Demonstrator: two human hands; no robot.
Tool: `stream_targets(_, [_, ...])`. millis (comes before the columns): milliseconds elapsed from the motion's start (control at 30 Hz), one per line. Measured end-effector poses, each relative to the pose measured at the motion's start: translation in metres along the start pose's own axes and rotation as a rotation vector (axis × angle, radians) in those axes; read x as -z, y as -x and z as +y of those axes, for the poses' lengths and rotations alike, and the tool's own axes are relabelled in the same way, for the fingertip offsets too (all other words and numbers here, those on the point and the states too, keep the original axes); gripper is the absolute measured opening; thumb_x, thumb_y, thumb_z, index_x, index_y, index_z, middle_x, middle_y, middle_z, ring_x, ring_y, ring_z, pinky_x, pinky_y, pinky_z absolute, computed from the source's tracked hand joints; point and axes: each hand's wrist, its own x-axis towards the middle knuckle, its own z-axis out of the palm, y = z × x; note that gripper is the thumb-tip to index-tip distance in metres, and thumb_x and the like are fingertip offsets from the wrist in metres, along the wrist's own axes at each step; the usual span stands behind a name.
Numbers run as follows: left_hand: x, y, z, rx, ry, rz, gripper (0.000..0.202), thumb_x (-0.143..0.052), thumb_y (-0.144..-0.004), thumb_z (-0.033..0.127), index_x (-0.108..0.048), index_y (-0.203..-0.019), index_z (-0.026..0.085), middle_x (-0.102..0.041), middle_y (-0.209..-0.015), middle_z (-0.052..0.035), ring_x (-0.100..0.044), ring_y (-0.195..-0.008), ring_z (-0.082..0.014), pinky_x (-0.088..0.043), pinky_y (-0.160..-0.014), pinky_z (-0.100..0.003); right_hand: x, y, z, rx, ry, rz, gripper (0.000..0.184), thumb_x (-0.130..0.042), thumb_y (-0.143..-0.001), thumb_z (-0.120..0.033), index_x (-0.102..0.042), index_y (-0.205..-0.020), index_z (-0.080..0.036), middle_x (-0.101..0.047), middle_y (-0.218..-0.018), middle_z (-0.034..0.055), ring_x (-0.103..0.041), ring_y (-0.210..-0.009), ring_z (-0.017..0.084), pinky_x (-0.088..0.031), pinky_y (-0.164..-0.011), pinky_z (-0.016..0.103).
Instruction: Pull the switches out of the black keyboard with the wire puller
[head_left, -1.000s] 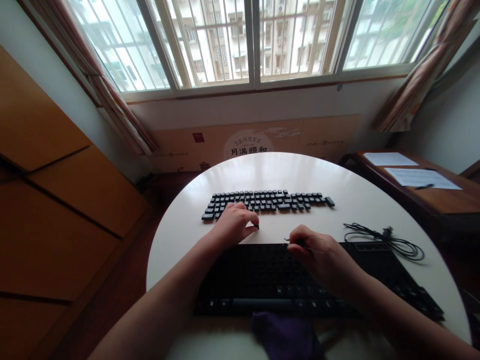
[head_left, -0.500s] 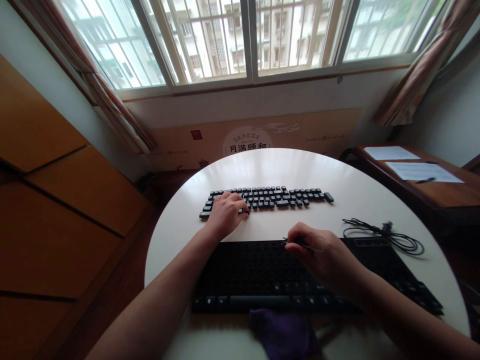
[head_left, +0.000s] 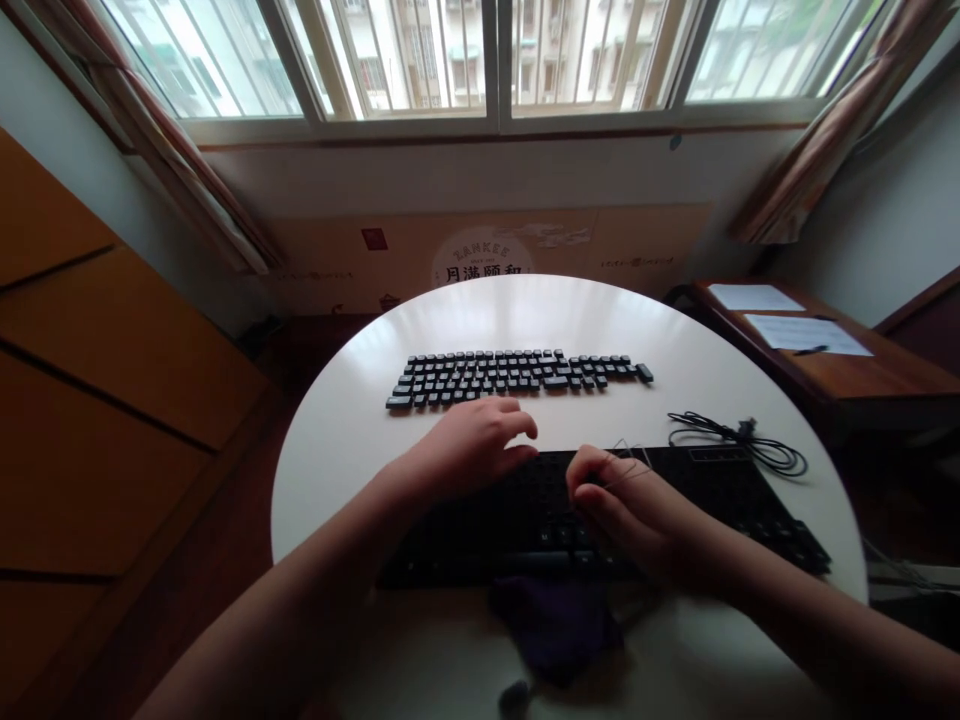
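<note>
A black keyboard (head_left: 465, 520) lies across the near part of the white round table, most of its letter keys off. Loose black keycaps (head_left: 480, 378) stand in rows behind it. My left hand (head_left: 480, 440) hovers over the keyboard's far left edge, thumb and forefinger apart with nothing visible between them. Over the middle of the keyboard my right hand (head_left: 622, 500) is closed round a wire keycap puller (head_left: 628, 455). Its thin wire loops stick out above the hand; the rest is hidden in the fingers.
A coiled black cable (head_left: 757, 448) lies at the table's right. A dark purple cloth (head_left: 559, 630) rests before the keyboard, near a blurred small dark object (head_left: 515, 697). Papers and a pen are on a wooden side table (head_left: 892, 365); the white table's edge (head_left: 281, 480) curves at left.
My left hand has moved from the keycap rows toward my right hand and the keyboard. My right hand still grips the wire puller, its loops now turned higher. The view has shifted slightly.
</note>
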Motion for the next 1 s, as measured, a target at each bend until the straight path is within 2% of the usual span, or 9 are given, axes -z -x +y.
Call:
stream_targets(67, [-0.008,-0.002,0.006,-0.057,0.026,-0.064,0.019,-0.068,-0.09,0.034,-0.07,-0.105,0.023,-0.07,-0.103,-0.0046,-0.065,-0.089,-0.0218,-0.05,-0.076,-0.032,-0.009,0.002,0.007,-0.074,-0.076,-0.032,0.04,-0.043,-0.101,-0.058,-0.047,-0.094,-0.018,-0.046,-0.057,-0.0062,-0.041,-0.047,0.007,-0.032,-0.045,0.017])
stream_targets(133, [-0.017,-0.005,0.004,-0.117,0.048,-0.068,0.024,-0.069,-0.089,0.036,-0.069,-0.108,0.022,-0.069,-0.106,-0.0068,-0.064,-0.097,-0.0243,-0.05,-0.083,-0.035,-0.015,0.002,0.016,-0.113,-0.154,-0.027,0.043,-0.041,-0.1,-0.061,-0.044,-0.093,-0.019,-0.044,-0.055,-0.0072,-0.038,-0.045,0.007,-0.029,-0.043,0.016])
stream_targets(267, [-0.03,-0.008,-0.005,-0.158,0.133,-0.086,0.029,-0.067,-0.09,0.039,-0.067,-0.114,0.021,-0.068,-0.111,-0.0092,-0.062,-0.102,-0.0247,-0.049,-0.09,-0.037,-0.02,0.0,0.027,-0.114,-0.197,-0.032,0.044,-0.04,-0.1,-0.063,-0.042,-0.093,-0.02,-0.042,-0.055,-0.008,-0.036,-0.044,0.006,-0.026,-0.042,0.016])
stream_targets(333, [-0.032,-0.008,-0.007,-0.142,0.157,-0.11,0.03,-0.065,-0.091,0.039,-0.066,-0.114,0.02,-0.067,-0.112,-0.0094,-0.062,-0.102,-0.0244,-0.049,-0.089,-0.036,-0.019,0.0,0.025,-0.07,-0.107,-0.046,0.042,-0.039,-0.101,-0.06,-0.043,-0.092,-0.019,-0.042,-0.056,-0.0075,-0.036,-0.045,0.007,-0.027,-0.044,0.016])
stream_targets(500, [-0.033,-0.008,-0.008,-0.124,0.163,-0.122,0.029,-0.065,-0.091,0.039,-0.067,-0.113,0.02,-0.067,-0.112,-0.0094,-0.062,-0.103,-0.0243,-0.049,-0.089,-0.035,-0.016,0.002,0.013,0.147,0.321,-0.05,0.039,-0.039,-0.102,-0.052,-0.049,-0.085,-0.018,-0.052,-0.066,-0.0015,-0.043,-0.055,0.009,-0.033,-0.054,0.02])
stream_targets(633, [-0.034,-0.009,-0.008,-0.124,0.169,-0.118,0.027,-0.066,-0.091,0.039,-0.068,-0.111,0.021,-0.067,-0.11,-0.0085,-0.062,-0.101,-0.0237,-0.048,-0.088,-0.034,-0.021,0.005,0.019,0.3,0.359,-0.051,0.04,-0.043,-0.102,-0.054,-0.05,-0.085,-0.018,-0.052,-0.064,-0.0021,-0.042,-0.052,0.008,-0.03,-0.052,0.02])
stream_targets(700, [-0.034,-0.009,-0.007,-0.125,0.169,-0.118,0.028,-0.066,-0.09,0.039,-0.067,-0.111,0.02,-0.068,-0.11,-0.0085,-0.062,-0.101,-0.0235,-0.048,-0.088,-0.034,-0.024,0.008,0.027,0.306,0.25,0.026,0.039,-0.045,-0.101,-0.053,-0.05,-0.086,-0.018,-0.052,-0.065,-0.0024,-0.043,-0.051,0.007,-0.032,-0.051,0.019])
stream_targets(867, [-0.031,-0.009,-0.006,-0.125,0.176,-0.12,0.028,-0.067,-0.09,0.036,-0.067,-0.113,0.02,-0.068,-0.112,-0.009,-0.062,-0.102,-0.024,-0.048,-0.091,-0.036,-0.024,0.011,0.036,0.202,-0.217,0.362,0.032,-0.037,-0.105,-0.05,-0.044,-0.093,-0.021,-0.043,-0.058,-0.0071,-0.036,-0.041,0.006,-0.028,-0.04,0.016])
stream_targets(1000, [-0.019,-0.007,0.001,-0.171,0.264,-0.041,0.024,-0.066,-0.092,0.034,-0.068,-0.112,0.021,-0.069,-0.113,-0.0088,-0.061,-0.107,-0.0236,-0.048,-0.094,-0.036,-0.013,0.01,0.035,0.184,-0.113,0.423,0.028,-0.044,-0.104,-0.046,-0.046,-0.093,-0.02,-0.044,-0.056,-0.0069,-0.039,-0.044,0.007,-0.031,-0.042,0.016])
